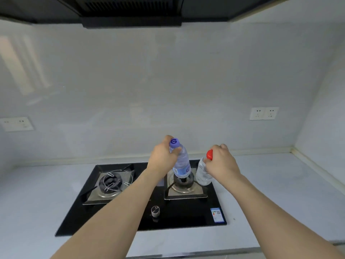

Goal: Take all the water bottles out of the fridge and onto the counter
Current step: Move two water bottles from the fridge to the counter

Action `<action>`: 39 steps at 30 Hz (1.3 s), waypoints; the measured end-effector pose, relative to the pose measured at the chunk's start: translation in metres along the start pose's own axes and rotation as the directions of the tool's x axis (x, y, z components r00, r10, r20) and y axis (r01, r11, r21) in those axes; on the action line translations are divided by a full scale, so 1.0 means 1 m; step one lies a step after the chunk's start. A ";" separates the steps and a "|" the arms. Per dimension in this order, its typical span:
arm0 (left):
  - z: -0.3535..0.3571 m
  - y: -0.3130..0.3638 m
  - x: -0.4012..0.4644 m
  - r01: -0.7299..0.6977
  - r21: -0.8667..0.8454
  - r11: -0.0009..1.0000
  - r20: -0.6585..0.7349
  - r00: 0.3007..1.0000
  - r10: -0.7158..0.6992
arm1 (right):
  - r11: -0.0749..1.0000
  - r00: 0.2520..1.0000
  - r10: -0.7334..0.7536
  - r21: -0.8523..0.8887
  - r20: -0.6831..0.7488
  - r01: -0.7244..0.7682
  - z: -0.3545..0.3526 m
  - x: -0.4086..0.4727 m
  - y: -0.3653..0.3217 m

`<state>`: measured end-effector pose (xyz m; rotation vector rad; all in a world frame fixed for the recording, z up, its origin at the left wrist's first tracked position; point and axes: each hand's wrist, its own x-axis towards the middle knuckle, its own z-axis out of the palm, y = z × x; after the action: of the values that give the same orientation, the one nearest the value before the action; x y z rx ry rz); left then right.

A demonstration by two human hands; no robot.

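My left hand (pixel 163 157) grips the neck of a clear water bottle with a purple cap (pixel 182 163), held tilted above the right burner (pixel 183 186) of the stove. My right hand (pixel 221 163) grips the top of a second clear bottle with a red cap (pixel 202 172), over the stove's right edge. Both bottles hang from the hands; whether their bases touch anything I cannot tell. The fridge is out of view.
A black glass gas hob (pixel 186 217) with two burners and a round knob (pixel 155 211) is set into a pale counter (pixel 270 193). Wall sockets (pixel 264 113) sit on the right wall, another socket (pixel 16 124) on the left. A range hood (pixel 130 10) hangs overhead.
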<state>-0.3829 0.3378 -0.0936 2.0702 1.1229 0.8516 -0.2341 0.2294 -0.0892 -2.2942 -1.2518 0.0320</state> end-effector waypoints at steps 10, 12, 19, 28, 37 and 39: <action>-0.083 -0.052 -0.022 0.107 0.027 0.994 -0.148 0.984 -0.102 | 0.979 0.977 -0.198 0.065 0.073 0.193 0.043 0.000 -0.090; -0.102 -0.064 -0.026 0.129 0.032 0.991 -0.175 0.977 -0.121 | 0.974 0.971 -0.224 0.067 0.083 0.218 0.053 -0.003 -0.111; -0.166 -0.101 -0.040 0.159 0.004 0.987 -0.257 0.954 -0.153 | 0.953 0.948 -0.301 0.078 0.105 0.293 0.078 -0.014 -0.174; -0.248 -0.144 -0.052 0.179 0.044 0.983 -0.319 0.935 -0.156 | 0.921 0.918 -0.382 0.127 0.110 0.368 0.113 -0.030 -0.264; -0.322 -0.194 -0.064 0.202 0.075 0.977 -0.354 0.921 -0.163 | 0.890 0.889 -0.443 0.175 0.119 0.420 0.151 -0.049 -0.342; -0.337 -0.207 -0.067 0.210 0.075 0.975 -0.363 0.916 -0.169 | 0.879 0.880 -0.462 0.195 0.114 0.436 0.160 -0.055 -0.358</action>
<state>-0.7694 0.4441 -0.0676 1.8991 1.5705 1.1152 -0.5854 0.4113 -0.0769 -1.8399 -1.7709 0.1481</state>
